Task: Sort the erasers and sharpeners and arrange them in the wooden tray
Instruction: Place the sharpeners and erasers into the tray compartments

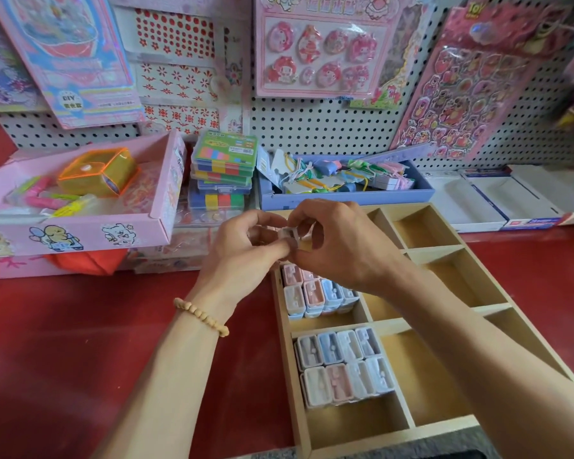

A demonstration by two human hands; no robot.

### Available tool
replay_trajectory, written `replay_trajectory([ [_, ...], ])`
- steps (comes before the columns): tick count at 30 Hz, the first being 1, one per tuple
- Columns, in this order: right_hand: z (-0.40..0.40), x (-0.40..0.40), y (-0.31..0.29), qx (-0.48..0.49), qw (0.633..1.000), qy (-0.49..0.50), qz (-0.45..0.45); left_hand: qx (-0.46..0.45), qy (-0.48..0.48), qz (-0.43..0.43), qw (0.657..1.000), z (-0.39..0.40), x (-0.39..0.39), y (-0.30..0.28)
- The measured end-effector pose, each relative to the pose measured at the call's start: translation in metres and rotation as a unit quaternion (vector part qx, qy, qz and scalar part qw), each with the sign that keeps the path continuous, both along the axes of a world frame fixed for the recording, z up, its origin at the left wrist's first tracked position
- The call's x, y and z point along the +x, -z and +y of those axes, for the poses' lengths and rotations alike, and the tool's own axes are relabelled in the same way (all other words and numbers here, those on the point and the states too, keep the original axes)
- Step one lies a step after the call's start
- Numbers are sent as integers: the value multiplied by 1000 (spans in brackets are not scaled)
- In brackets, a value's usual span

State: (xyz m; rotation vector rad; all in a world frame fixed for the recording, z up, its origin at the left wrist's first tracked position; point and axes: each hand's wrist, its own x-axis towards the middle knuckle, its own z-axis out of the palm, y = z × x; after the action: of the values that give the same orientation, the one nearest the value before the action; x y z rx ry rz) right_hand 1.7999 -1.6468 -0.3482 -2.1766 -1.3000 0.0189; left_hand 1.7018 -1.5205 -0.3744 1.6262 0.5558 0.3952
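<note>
I have both hands raised over the far-left end of the wooden tray (391,435) on the red bench (80,326). My left hand (242,246) and right hand (342,246) pinch one small pale sharpener (288,234) between curled fingers, held above the tray. Below, pink and blue sharpeners (318,293) fill one left compartment, and two neat rows (343,367) sit in the next compartment nearer me. A pink box (80,226) stands to the left.

A stationery shop: packaged sticker sheets (322,48) hang on pegboard (312,127) above boxed goods (224,154).
</note>
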Motion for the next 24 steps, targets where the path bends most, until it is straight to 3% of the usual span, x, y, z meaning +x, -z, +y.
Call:
replay_trajectory([
  [5,-2,0,0,53,993,8,105,-141,39,-54,988,-3,-1,-7],
  [7,-4,1,-1,51,993,5,106,-164,42,-55,984,-4,0,-8],
  [11,-4,0,-2,14,1000,10,-2,-49,12,-19,999,-8,2,-4],
  [13,-4,-1,-1,14,1000,8,-26,-35,6,-10,999,-8,2,-1],
  [20,-12,2,-5,27,997,1,71,-151,63,-22,986,-6,0,-7],
  [23,-12,3,-6,19,998,0,65,-142,63,-20,988,-7,1,-6],
  [24,-12,5,-7,17,998,6,59,-98,52,-14,994,-7,1,-5],
])
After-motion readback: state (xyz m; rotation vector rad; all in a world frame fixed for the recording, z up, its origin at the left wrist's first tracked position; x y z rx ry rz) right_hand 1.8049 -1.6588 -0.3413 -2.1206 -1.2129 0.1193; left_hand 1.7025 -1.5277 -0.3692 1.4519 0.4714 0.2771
